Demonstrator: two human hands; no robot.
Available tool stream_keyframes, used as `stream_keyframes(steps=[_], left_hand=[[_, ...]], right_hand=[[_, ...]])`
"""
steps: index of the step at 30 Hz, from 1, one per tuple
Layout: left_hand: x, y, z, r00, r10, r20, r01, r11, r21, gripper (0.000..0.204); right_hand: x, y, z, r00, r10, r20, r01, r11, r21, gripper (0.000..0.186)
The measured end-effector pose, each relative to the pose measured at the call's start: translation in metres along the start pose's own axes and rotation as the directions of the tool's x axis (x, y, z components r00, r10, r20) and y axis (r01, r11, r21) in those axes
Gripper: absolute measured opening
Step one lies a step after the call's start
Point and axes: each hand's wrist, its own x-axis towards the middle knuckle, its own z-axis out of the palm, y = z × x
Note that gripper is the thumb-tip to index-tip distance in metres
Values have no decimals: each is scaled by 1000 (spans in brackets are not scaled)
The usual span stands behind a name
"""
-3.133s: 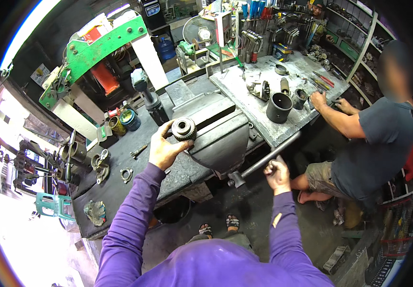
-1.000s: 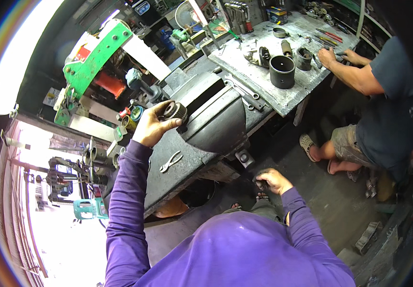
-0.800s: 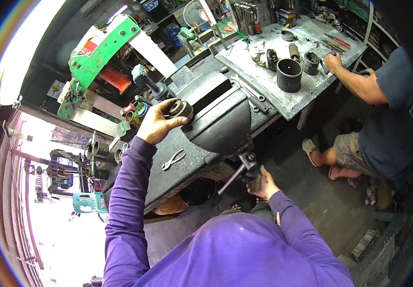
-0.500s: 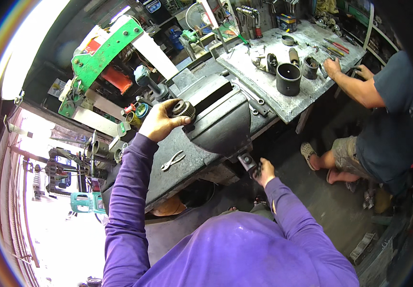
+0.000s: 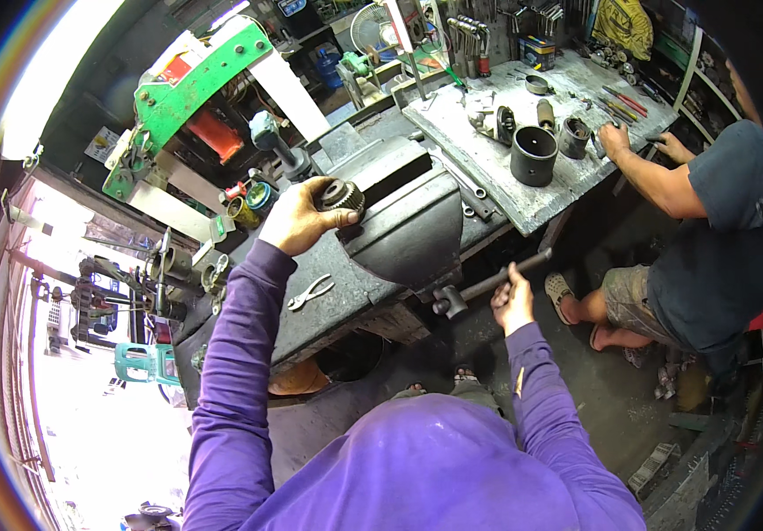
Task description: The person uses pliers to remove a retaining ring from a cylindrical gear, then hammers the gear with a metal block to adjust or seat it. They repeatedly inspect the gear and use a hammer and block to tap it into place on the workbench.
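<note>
My left hand (image 5: 300, 219) is closed around a dark toothed gear (image 5: 343, 197), thumb along its near side. It holds the gear against the left end of a big dark bench vise (image 5: 412, 232). My right hand (image 5: 513, 305) grips a hammer (image 5: 453, 302) by its handle, in front of the vise and below the bench top. The hammer's head points left toward the vise and its handle end sticks out to the right. A pair of pliers (image 5: 310, 293) lies on the workbench (image 5: 333, 310), near my left forearm.
A dark metal cylinder (image 5: 533, 159) and other parts stand on the grey table (image 5: 487, 97) at the back right. A co-worker (image 5: 709, 195) leans there, hands at the table. Wrenches (image 5: 465, 186) lie behind the vise. At the left rises a green press frame (image 5: 195, 88).
My right hand has moved slightly right and up, and the hammer has turned so that its whole length shows sideways. My left hand stays at the vise with the gear.
</note>
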Motion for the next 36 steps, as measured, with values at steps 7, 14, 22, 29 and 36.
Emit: stream_keyframes(steps=[7, 14, 22, 29, 36], left_hand=[[0, 10, -4, 999, 36, 15, -37, 997, 66, 79], [0, 8, -4, 998, -13, 64, 11, 999, 31, 83], [-11, 3, 10, 994, 33, -108, -21, 994, 103, 82], [-9, 7, 10, 998, -9, -68, 14, 997, 73, 85], [-13, 13, 11, 996, -43, -83, 51, 994, 93, 84]], right_hand=[[-141, -33, 79, 767, -307, 563, 451, 883, -132, 13], [-131, 96, 41, 379, 651, 657, 807, 115, -579, 89], [-44, -63, 1, 864, -45, 502, 35, 999, 29, 67], [-172, -28, 66, 488, 405, 773, 424, 665, -616, 94], [-71, 103, -3, 422, 615, 666, 809, 76, -583, 95]])
